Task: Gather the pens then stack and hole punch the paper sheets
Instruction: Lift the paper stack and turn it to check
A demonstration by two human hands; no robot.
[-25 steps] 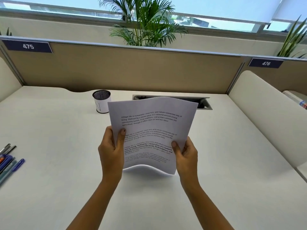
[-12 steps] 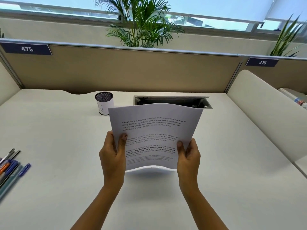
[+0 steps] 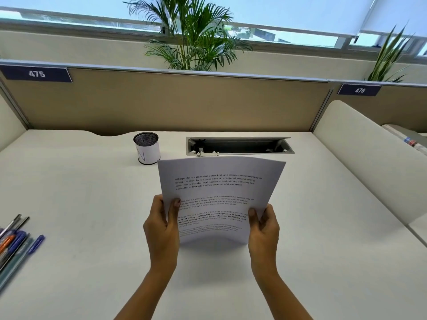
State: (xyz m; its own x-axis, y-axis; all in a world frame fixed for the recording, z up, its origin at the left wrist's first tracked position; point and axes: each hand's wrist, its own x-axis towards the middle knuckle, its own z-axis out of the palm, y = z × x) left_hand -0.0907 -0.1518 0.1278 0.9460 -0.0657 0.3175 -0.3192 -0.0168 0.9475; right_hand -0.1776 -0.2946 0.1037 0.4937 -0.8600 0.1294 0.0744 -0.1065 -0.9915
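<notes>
The left hand (image 3: pixel 161 225) and right hand (image 3: pixel 264 229) each pinch one side edge of the white printed paper sheets (image 3: pixel 219 188), held upright between them. To square the stack, the person should slacken both pinches and tap its lower edge on the white desk (image 3: pixel 92 192).

Bare desk (image 3: pixel 323 239) lies right; pens (image 3: pixel 16 245) crowd left, cup (image 3: pixel 147 148) stands behind.

I've brought the paper sheets (image 3: pixel 219 192) down toward 6 o'clock. Their top edge, which overlapped the cable slot (image 3: pixel 238 146), now sits just clear of it. They hang squarer, and my left hand (image 3: pixel 161 227) and right hand (image 3: pixel 264 227) sit lower.
</notes>
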